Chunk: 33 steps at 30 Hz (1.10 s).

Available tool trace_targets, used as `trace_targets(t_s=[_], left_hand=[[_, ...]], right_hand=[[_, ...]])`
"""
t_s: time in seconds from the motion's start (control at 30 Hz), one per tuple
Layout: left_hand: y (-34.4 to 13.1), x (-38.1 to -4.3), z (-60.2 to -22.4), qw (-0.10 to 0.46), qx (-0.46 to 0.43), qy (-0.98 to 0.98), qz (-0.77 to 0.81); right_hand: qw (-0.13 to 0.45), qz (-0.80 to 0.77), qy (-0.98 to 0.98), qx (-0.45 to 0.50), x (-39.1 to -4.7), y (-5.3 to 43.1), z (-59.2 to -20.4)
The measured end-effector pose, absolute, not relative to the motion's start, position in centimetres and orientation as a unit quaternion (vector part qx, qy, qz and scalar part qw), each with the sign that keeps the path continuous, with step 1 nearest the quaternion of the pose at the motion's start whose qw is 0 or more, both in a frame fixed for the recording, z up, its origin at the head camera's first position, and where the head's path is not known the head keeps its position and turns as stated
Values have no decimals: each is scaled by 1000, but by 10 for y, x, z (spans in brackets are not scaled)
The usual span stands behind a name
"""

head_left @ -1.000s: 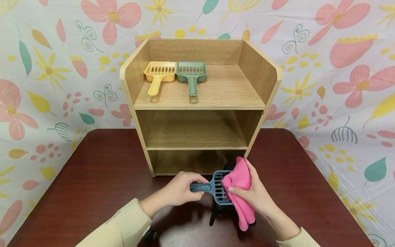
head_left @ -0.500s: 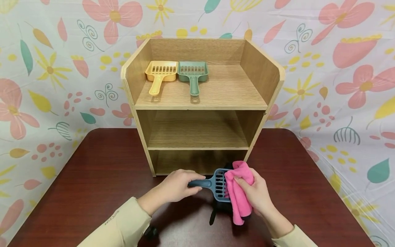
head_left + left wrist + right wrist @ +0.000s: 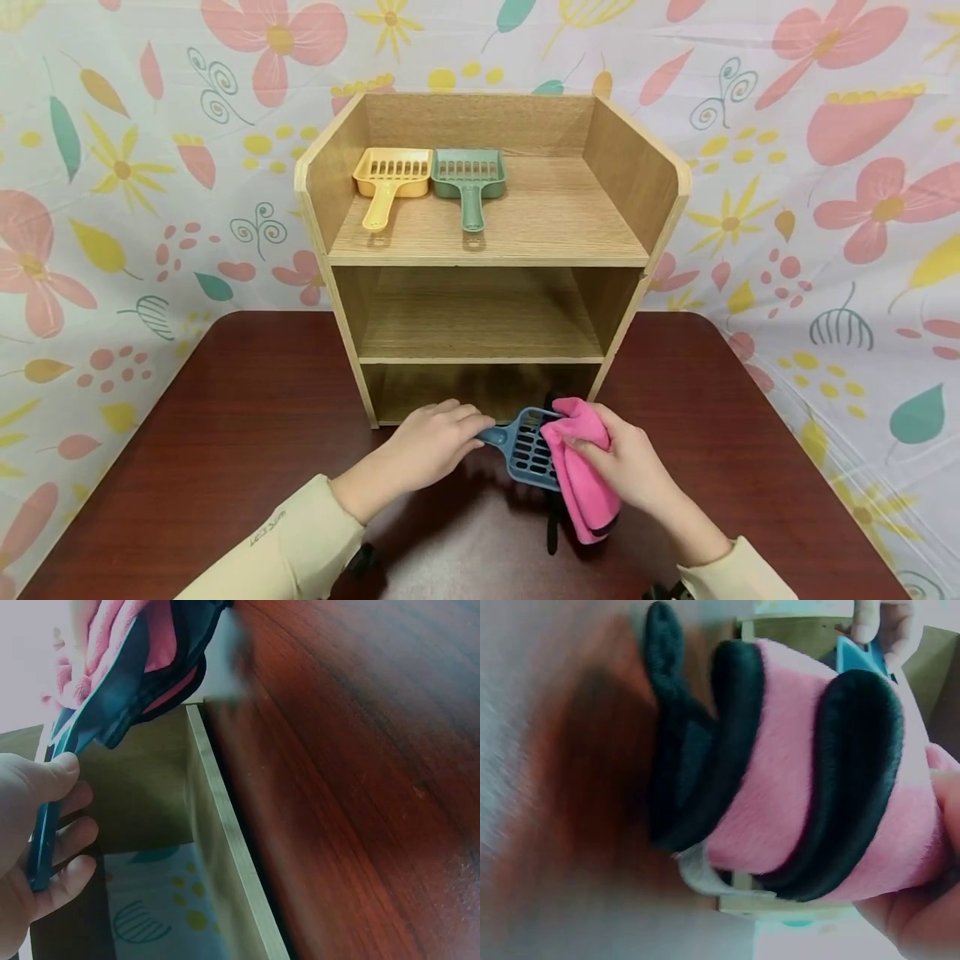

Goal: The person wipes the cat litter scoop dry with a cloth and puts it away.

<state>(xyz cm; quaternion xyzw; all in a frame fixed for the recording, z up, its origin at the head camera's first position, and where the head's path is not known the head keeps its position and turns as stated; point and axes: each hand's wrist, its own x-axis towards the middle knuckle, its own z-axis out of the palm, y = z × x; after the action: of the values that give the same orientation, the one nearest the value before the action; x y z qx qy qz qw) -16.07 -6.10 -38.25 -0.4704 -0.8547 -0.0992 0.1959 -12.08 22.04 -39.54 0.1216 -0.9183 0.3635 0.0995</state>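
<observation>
Just before the three-tier wooden shelf unit [image 3: 483,261], my left hand [image 3: 435,446] has its fingers curled round the handle of a blue slotted litter scoop [image 3: 532,448]. My right hand [image 3: 628,460] clutches a pink black-edged cloth [image 3: 581,471] against the scoop's head. On the unit's top tier lie a yellow litter scoop [image 3: 382,200] and a green litter scoop [image 3: 472,202].

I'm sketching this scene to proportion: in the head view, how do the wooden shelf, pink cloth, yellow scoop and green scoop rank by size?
Wooden shelf
Pink cloth
Yellow scoop and green scoop: about alike, so not ranked against each other.
</observation>
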Motion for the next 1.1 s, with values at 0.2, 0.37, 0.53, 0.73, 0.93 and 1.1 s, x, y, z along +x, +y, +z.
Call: trace_targets(t_s=[0.2, 0.37, 0.53, 0.73, 0.93, 1.1], left_hand=[[-57, -162, -378, 221, -480, -846, -72], [-53, -164, -373, 231, -492, -838, -54], [-50, -165, -369, 240, -512, -824, -44], [-46, -168, -368, 275, -540, -794, -42], [-53, -171, -370, 289, -532, -793, -62], [-59, -173, -372, 300, -521, -793, -94]], right_hand=[[90, 301, -929, 194, -125, 221, -388], [73, 268, -935, 219, -127, 219, -383], [63, 252, -930, 260, -128, 213, -378], [80, 225, -920, 311, -128, 207, -378], [119, 259, -924, 256, -123, 206, -379], [158, 271, -924, 216, -121, 207, -378]])
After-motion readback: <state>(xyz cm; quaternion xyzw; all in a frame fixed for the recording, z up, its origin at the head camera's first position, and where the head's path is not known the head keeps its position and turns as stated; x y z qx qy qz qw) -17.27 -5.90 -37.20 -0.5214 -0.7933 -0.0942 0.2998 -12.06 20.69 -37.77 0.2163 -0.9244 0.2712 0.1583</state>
